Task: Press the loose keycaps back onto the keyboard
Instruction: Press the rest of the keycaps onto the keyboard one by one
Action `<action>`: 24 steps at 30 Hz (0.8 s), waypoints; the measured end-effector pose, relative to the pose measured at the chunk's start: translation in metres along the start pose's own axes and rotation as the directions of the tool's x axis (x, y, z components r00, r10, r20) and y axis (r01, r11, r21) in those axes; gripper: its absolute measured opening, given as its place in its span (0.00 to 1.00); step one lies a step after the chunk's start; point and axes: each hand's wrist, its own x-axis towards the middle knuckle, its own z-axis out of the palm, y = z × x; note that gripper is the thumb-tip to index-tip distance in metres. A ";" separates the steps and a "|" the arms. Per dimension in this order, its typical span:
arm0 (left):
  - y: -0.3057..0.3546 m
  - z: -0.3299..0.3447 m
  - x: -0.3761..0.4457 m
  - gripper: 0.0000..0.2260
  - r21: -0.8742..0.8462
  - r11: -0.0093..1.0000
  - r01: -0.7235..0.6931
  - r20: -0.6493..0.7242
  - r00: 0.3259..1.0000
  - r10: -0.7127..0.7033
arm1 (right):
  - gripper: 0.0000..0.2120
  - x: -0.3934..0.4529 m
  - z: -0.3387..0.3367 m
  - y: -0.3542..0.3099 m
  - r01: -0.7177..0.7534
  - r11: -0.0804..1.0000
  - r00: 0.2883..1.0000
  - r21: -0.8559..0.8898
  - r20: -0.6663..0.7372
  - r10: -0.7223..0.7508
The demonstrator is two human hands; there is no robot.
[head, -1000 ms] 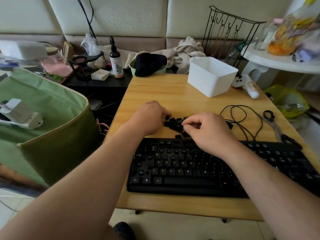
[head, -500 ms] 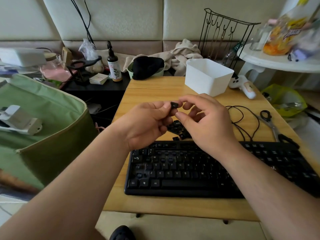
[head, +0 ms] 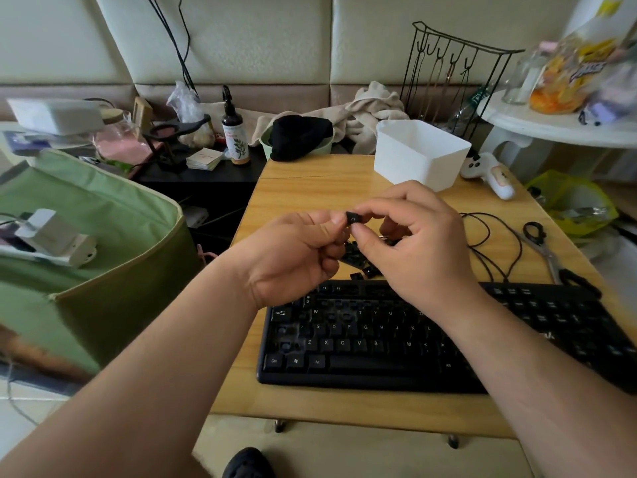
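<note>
Crowding wooden table, keyboard, padded wall

The surface is pale wood with a smooth, lightly glossy finish and visible grain. On it the keyboard is black plastic, matt on the keys, with a faint sheen along its front edge. The keycap held between both hands is the same black plastic, as are the loose keycaps under them. At 1 o'clock the bin is white plastic, smooth and matt. At 3 o'clock the scissors show dull metal blades and black handles. At 9 o'clock the bag is green woven cloth, matt. The rack at 1 o'clock is thin black wire.
</note>
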 end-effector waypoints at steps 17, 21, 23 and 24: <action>0.003 -0.049 -0.020 0.08 0.757 0.638 0.138 -0.293 0.945 0.143 | 0.03 0.005 0.025 -0.006 -0.363 0.916 0.768 -0.171 0.501 0.398; -0.007 -0.062 -0.020 0.04 0.763 0.616 0.195 -0.349 0.927 0.139 | 0.04 0.006 0.035 -0.008 -0.451 0.859 0.629 -0.241 0.597 0.498; -0.009 -0.064 -0.019 0.03 0.766 0.610 0.201 -0.331 0.937 0.107 | 0.04 0.007 0.039 -0.011 -0.443 0.854 0.614 -0.271 0.603 0.510; -0.009 -0.064 -0.019 0.03 0.767 0.611 0.196 -0.318 0.943 0.096 | 0.04 0.008 0.040 -0.012 -0.435 0.855 0.611 -0.283 0.605 0.511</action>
